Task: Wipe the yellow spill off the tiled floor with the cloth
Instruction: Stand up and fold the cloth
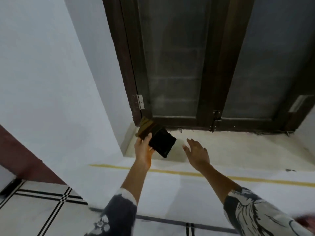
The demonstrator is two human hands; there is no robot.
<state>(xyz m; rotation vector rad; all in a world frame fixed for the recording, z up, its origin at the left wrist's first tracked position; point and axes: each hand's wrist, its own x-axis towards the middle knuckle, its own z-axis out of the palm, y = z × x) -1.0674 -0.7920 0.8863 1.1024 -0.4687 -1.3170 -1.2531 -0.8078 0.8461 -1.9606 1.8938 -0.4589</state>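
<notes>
A folded cloth (161, 142), black with an olive-yellow striped end, is gripped in my left hand (142, 150) above the left corner of a pale window ledge (238, 147). My right hand (197, 155) hovers just right of the cloth, fingers spread, palm down, holding nothing. White floor tiles with black lines (42, 210) show at the bottom left. No yellow spill shows on the visible tiles.
A dark-framed window (179, 65) with mesh rises behind the ledge. A white wall (51, 82) closes in on the left. A thin yellow stripe (255, 179) runs along the white face below the ledge. A dark red door edge (20, 159) stands at far left.
</notes>
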